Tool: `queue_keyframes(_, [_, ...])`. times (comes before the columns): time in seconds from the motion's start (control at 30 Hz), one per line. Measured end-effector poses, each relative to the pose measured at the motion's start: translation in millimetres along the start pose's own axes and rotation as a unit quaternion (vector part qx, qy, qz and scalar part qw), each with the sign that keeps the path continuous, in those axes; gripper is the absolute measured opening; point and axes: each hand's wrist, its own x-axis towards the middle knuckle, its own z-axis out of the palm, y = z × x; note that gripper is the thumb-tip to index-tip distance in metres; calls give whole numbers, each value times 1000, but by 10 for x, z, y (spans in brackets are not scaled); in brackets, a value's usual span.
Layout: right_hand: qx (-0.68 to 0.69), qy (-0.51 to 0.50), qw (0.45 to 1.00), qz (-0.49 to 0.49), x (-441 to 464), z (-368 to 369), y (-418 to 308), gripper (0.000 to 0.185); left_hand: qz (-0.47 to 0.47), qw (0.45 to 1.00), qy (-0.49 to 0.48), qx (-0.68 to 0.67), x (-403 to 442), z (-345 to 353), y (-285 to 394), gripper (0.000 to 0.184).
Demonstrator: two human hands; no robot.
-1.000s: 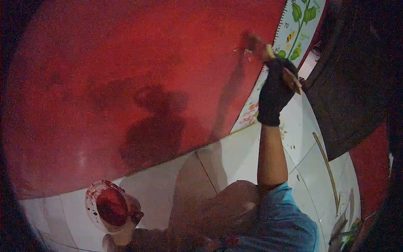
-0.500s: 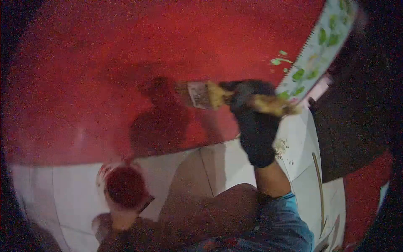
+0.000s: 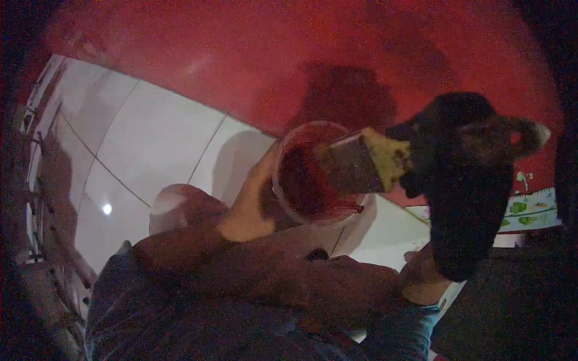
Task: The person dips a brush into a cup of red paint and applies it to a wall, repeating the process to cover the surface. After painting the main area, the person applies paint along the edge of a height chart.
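My left hand (image 3: 256,207) is bare and wrapped round the side of a round tub (image 3: 288,207) with dark red paint (image 3: 300,180) inside. In a black glove, my right hand (image 3: 460,162) grips a wide paintbrush (image 3: 388,159) by its handle. The brush lies sideways, its bristle end over the tub's opening. Whether the bristles touch the paint, I cannot tell. Most of the left hand's fingers are hidden behind the tub.
A red painted wall (image 3: 211,54) rises beyond the white tiled floor (image 3: 156,120). A white strip with green leaf patterns (image 3: 527,210) lies at the right beside a dark surface (image 3: 512,301). Thin dark bars (image 3: 39,198) stand at the left edge.
The brush has moved from in front of the red wall to over the tub. The tub appears nearer the middle, close to my right hand. The view has swung left.
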Motion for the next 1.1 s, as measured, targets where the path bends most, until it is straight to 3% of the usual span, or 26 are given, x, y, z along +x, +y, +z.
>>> queue_keyframes(0.03, [-229, -39, 970, -69, 26, 51, -56, 38, 15, 999, 0, -35, -29, -7, 6, 83])
queue_keyframes(0.07, [-444, -76, 883, -133, 44, 92, -67, 39, 28, 997, 1, -69, -42, -13, -2, 81])
queue_keyframes(0.1, [-464, -66, 871, -147, 94, 158, -64, 39, 26, 997, 4, -67, -23, -37, 7, 81])
queue_keyframes(0.2, [-405, -59, 900, -151, 115, 247, -86, 39, 26, 1000, 8, -9, 15, -45, 14, 80])
queue_keyframes(0.27, [-394, -62, 903, -157, 113, 317, -113, 39, -40, 999, 23, -25, 4, -60, -26, 80])
queue_keyframes(0.37, [-386, -66, 906, -160, 132, 345, -113, 40, -68, 992, 51, -89, -57, 2, 34, 82])
queue_keyframes(0.6, [-373, -55, 912, -159, 172, 381, -50, 41, -91, 992, 6, -92, 88, -45, -116, 83])
queue_keyframes(0.67, [-372, -43, 914, -157, 176, 376, -21, 41, 21, 1000, 13, -11, 82, -50, -56, 80])
queue_keyframes(0.8, [-344, 0, 930, -129, 198, 233, 107, 42, -9, 998, 45, -48, 103, -51, -10, 79])
queue_keyframes(0.87, [-328, 16, 939, -101, 208, 160, 180, 42, 26, 995, 29, 97, 107, -78, 43, 80])
queue_keyframes(0.9, [-321, 21, 943, -88, 205, 149, 213, 42, 27, 994, 30, 97, 105, -73, 17, 80])
queue_keyframes(0.97, [-301, 19, 951, -66, 199, 150, 273, 43, 44, 998, 18, -43, 93, -78, -46, 83])
queue_keyframes(1.0, [-287, 18, 956, -53, 212, 154, 320, 43, 47, 998, 18, -43, 90, -75, -36, 83])
queue_keyframes(1.07, [-263, 6, 964, -26, 224, 217, 390, 43, -91, 990, 35, -105, 140, -87, -33, 84])
queue_keyframes(1.1, [-262, 9, 965, -29, 201, 262, 461, 43, -87, 990, 36, -102, 146, -79, 1, 84])
